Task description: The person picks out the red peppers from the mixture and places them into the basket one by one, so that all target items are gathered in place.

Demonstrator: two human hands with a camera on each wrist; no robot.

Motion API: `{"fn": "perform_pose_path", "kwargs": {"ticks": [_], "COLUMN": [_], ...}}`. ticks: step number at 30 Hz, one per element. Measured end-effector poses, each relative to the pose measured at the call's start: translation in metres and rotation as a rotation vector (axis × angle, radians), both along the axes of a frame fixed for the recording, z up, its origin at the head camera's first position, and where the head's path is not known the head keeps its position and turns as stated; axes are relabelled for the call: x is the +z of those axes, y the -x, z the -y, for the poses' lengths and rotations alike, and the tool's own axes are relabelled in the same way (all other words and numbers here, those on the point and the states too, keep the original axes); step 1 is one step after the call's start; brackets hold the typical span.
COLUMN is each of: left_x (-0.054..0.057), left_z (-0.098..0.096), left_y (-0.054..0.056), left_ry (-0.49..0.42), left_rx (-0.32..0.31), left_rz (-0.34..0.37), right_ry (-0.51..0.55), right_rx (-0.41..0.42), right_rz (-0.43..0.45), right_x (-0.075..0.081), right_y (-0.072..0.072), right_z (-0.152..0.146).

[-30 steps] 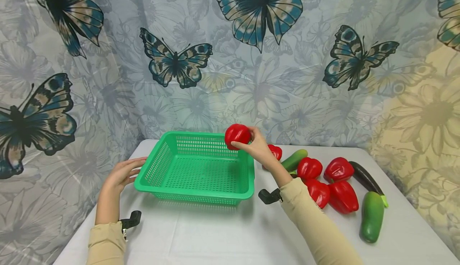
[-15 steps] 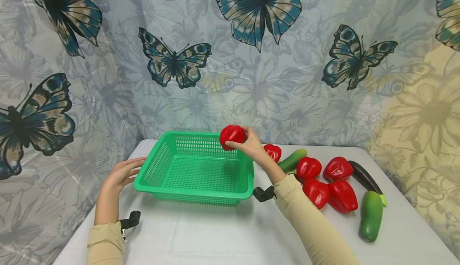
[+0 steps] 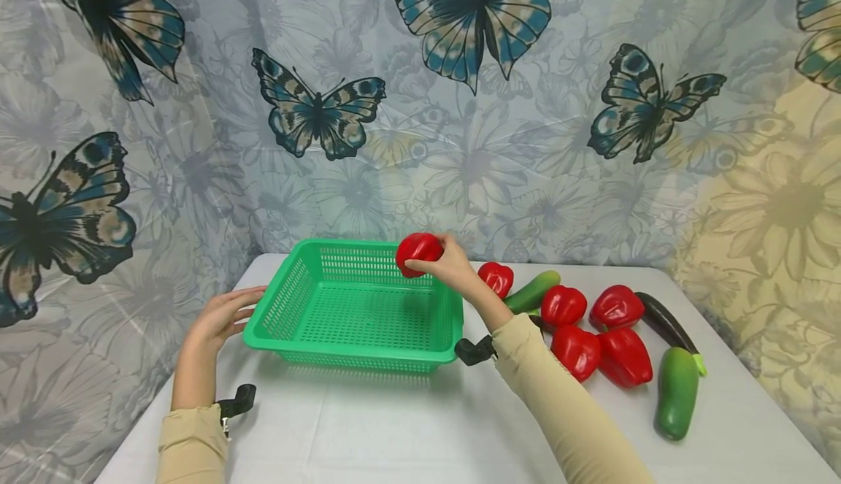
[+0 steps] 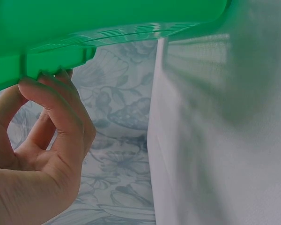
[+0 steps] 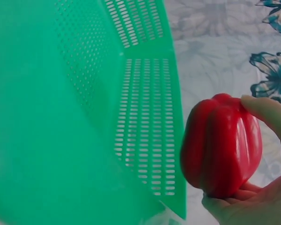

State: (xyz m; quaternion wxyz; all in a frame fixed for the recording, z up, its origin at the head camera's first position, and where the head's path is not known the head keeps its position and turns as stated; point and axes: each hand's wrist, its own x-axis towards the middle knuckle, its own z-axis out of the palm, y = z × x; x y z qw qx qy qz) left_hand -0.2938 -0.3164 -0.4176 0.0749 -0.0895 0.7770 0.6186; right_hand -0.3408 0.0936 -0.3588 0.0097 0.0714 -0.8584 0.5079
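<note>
1. The right hand (image 3: 453, 261) pinches a red pepper (image 3: 417, 253) in midair, the thumb set against one side and the fingers against another, with the near side of the pepper left uncovered.
2. The pepper sits directly at the fingertips, on the side away from the wrist, touching the thumb and held clear of the table (image 3: 368, 425).
3. Right by it is the green basket (image 3: 348, 357): the head view puts the pepper against the far right corner, though whether it is fully inside the rim cannot be told.
4. The step in hand appears to be placing the pepper in the basket. The next move would likely call for bringing it squarely over the basket floor, lowering it below the rim and spreading the fingers.
5. At the opposite side, the left hand (image 3: 220, 320) meets the basket rim with slightly bent fingers; whether it grips or merely steadies there is unclear.
6. Farther out, beyond the right forearm, lie five loose peppers (image 3: 625, 358), a slim green vegetable (image 3: 534, 292), a dark eggplant (image 3: 666, 329) and a thicker green vegetable (image 3: 677, 393).
</note>
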Motion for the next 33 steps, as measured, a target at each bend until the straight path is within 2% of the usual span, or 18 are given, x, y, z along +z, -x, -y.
{"fn": "perform_pose_path", "kwargs": {"ticks": [9,18,25,33], "left_x": [0.001,-0.001,0.0,0.002], "left_z": [0.0,0.0,-0.001,-0.001], "left_y": [-0.001,0.0,0.0,0.0], "left_ry": [-0.019,-0.014,-0.013,0.014], "left_rx": [0.002,-0.001,0.0,0.003], "left_rz": [0.004,-0.001,0.0,0.003], "right_ry": [-0.016,-0.036,-0.085,-0.089], "right_rx": [-0.024,-0.038,-0.015,0.014], "right_rz": [0.034,0.074,0.106,0.163], "right_x": [0.005,0.002,0.006,0.01], "right_y": [0.004,0.008,0.011,0.012], "right_z": [0.007,0.011,0.012,0.016]}}
